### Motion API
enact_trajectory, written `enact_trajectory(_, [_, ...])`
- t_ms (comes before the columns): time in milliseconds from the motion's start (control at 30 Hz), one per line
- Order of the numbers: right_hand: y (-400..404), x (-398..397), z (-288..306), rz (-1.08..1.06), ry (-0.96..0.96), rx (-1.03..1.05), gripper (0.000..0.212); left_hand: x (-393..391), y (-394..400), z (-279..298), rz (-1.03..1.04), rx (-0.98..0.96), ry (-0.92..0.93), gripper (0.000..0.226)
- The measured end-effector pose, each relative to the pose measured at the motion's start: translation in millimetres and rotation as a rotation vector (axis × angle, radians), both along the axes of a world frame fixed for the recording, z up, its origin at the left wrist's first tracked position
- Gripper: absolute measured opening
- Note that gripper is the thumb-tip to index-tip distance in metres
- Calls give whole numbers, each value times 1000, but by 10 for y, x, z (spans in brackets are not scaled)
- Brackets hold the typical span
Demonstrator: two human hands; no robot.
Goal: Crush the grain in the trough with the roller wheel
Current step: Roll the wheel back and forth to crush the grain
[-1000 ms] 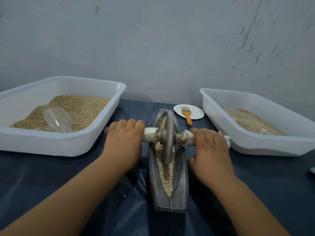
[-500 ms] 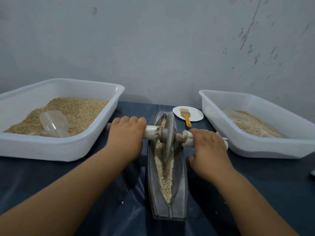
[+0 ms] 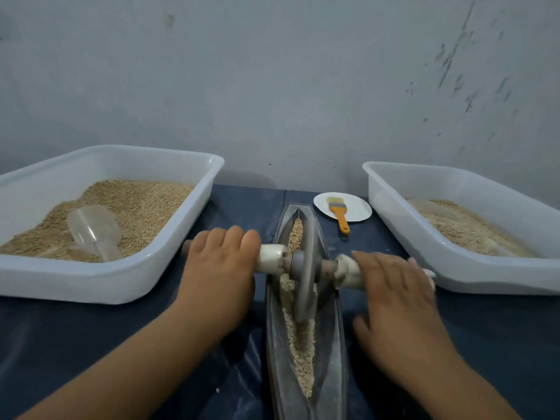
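Grey scuffed wall [image 3: 272, 86] behind a desk [image 3: 45, 344] covered in dark blue sheeting. At centre, a narrow boat-shaped trough [image 3: 331, 344] runs from 12 to 6 o'clock, with a line of pale grain [image 3: 300, 347] along its groove. Wheel [image 3: 304, 277], upright on edge, stands in the groove near mid-length, its axle crossing the trough from 9 to 3 o'clock. Left hand [image 3: 219, 277] lies over the left handle [image 3: 271, 257], fingers curled forward around it. Right hand [image 3: 394, 301] lies over the right handle [image 3: 348, 271], fingers extended across the top and thumb spread toward 7 o'clock; this hand is motion-blurred. At 9 o'clock, a white tub [image 3: 181, 253] holds tan grain and a clear scoop [image 3: 94, 230]. At 3 o'clock, a second white tub [image 3: 424, 253] holds paler grain. At 1 o'clock of the trough, a white plate [image 3: 357, 207] carries a brush [image 3: 339, 213] with an orange handle projecting over the rim.
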State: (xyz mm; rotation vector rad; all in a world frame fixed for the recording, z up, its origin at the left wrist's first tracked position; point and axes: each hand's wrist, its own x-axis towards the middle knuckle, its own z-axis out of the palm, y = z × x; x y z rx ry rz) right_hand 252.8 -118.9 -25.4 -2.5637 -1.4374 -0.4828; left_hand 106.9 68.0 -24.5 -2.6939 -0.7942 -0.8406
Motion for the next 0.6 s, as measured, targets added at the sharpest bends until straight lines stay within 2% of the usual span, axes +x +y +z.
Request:
enact_trajectory(67, [257,165,112,-35,22,-2,80,227,161,92,104,-46,121,28])
enact_trajectory(200, [469,298,241,-64,59,-18,74,385,304,167,142,-90,159,28])
enact_trajectory(367, [-6,-14,15,-14,20,-30,91,-128,-118,101,-25,-43,62,30])
enact_trajectory(433, [-211,-157,-26,15,64,-27,107,-358,-308,41,-84,-1,37,45])
enact_trajectory(500, [-358,-199,-78,57,25,50,116,-496,-426,-5,-101,30,34,64])
enact_trajectory(533, [-389,-193,-103,66,-15,69,117,-524,-458,-15,-104,40,41,67])
enact_trajectory(600, [-367,-186,-79,53,38,-5,121,-489,-457,-22,-85,48,84,66])
